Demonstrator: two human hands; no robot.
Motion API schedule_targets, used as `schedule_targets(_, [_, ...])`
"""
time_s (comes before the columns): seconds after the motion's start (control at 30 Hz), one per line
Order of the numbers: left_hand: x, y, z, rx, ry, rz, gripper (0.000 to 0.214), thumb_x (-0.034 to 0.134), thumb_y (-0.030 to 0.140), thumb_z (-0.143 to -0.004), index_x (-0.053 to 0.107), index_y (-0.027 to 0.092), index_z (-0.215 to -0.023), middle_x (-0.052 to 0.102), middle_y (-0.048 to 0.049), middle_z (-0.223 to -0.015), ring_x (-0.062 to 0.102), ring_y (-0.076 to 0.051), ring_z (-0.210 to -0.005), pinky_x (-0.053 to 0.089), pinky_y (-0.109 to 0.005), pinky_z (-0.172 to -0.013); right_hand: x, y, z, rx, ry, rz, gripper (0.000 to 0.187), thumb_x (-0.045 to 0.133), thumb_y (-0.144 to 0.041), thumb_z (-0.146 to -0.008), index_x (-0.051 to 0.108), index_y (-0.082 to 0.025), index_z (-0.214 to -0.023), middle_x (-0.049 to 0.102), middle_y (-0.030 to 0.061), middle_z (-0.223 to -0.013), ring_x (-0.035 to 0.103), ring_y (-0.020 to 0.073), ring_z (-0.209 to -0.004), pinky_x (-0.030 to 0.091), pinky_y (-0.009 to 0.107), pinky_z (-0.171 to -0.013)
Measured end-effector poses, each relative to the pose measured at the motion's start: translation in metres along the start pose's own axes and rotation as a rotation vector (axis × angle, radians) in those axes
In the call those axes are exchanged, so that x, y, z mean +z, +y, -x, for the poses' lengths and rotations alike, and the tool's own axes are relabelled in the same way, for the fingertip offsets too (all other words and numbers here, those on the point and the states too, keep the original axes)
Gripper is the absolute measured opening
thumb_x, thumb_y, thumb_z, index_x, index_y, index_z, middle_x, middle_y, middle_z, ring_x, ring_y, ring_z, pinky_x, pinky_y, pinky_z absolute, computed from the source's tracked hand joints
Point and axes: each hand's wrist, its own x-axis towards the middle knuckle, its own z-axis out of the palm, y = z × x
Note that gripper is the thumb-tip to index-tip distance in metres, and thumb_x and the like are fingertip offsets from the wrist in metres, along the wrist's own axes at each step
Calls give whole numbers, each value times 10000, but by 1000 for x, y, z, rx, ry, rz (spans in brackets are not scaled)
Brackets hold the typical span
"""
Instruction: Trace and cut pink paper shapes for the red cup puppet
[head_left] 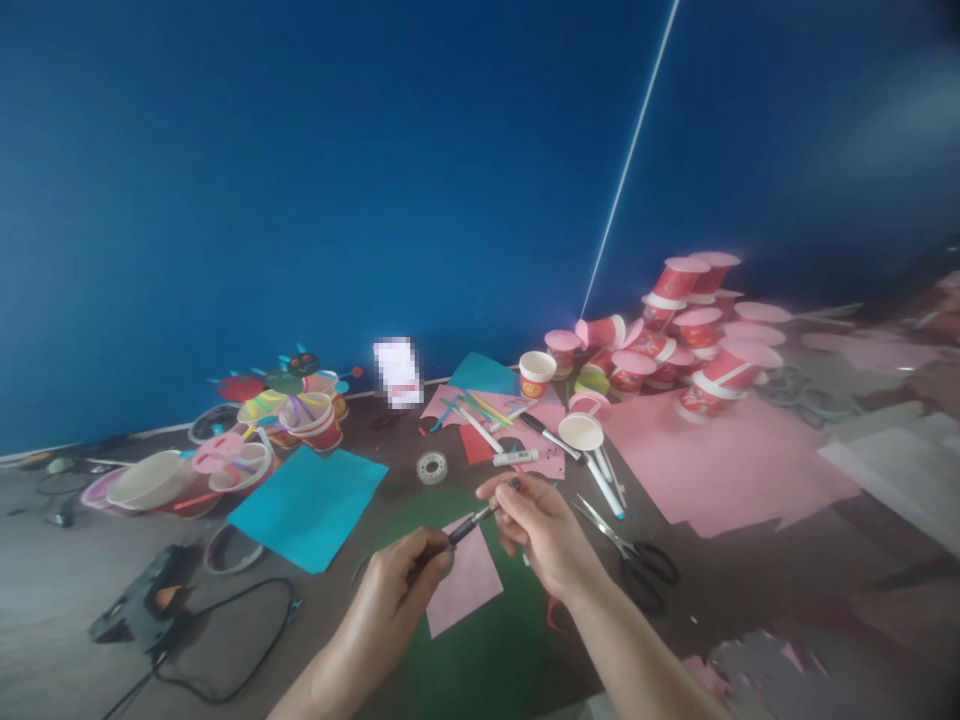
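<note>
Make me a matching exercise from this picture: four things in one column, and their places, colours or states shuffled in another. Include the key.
Column one:
1. pen above the small pink sheet
2. scissors
3. paper left of the tape roll
4. the tape roll itself

Column two:
A. turquoise
B. black-handled, lying to the right of the right hand
C. whitish and ring-shaped
D. gripped by the left hand and the right hand

Right pairs: 1-D, 2-B, 3-A, 4-C.
</note>
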Motion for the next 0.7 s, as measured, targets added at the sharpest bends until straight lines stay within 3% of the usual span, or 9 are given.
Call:
schedule_targets(0.3, [6,-4,1,10,-30,-21,200,466,338,-824,587,189,-768,516,5,-620,425,-116,-550,284,-206,-503,-5,1,5,-5,44,53,240,546,-380,-806,631,-157,-829,267,-92,-496,229,44,-410,284,174,-392])
schedule_targets(0.47, [8,-9,3,-10,-66,-24,214,437,354,-843,569,188,-814,494,8,-645,403,-113,-558,281,-209,-517,-3,4,7,14,-2,109,249,528,-380,-821,626,-150,-822,241,-101,-465,240,43,-397,275,174,-394])
schedule_targets(0.7, [10,3,4,-53,-112,20,257,397,363,-862,496,176,-716,413,29,-608,363,-102,-555,276,-208,-515,0,15,9,47,-20,259,256,491,-381,-846,608,-153,-844,315,-98,-418,317,43,-360,265,174,-388])
